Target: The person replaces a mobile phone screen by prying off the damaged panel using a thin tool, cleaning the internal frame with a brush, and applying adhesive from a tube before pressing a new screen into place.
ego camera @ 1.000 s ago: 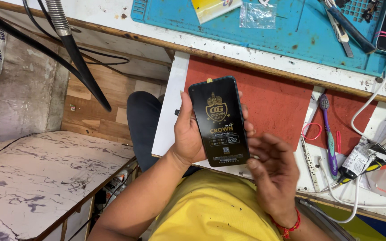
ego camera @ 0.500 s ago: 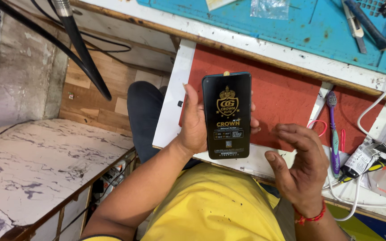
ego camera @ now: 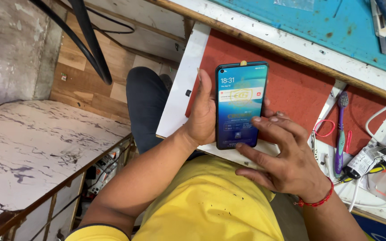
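My left hand (ego camera: 202, 114) holds a black smartphone (ego camera: 239, 105) upright over the open red-lined drawer (ego camera: 298, 82), thumb along its left edge. Its screen is lit with a blue lock screen. My right hand (ego camera: 282, 156) rests at the phone's lower right, with a fingertip on the right edge and another under the bottom edge. A red thread band sits on that wrist. I wear a yellow shirt (ego camera: 206, 201).
A purple toothbrush (ego camera: 340, 134), red rubber band (ego camera: 322, 129), white cables (ego camera: 380, 116) and small tools lie in the drawer's right trays. A blue work mat (ego camera: 336, 31) covers the bench beyond. A marbled white tabletop (ego camera: 32, 151) stands left; black hoses (ego camera: 90, 40) hang above.
The phone's screen went from a black splash logo to a lit blue lock screen. My right hand moved up from below to touch the phone's lower right side.
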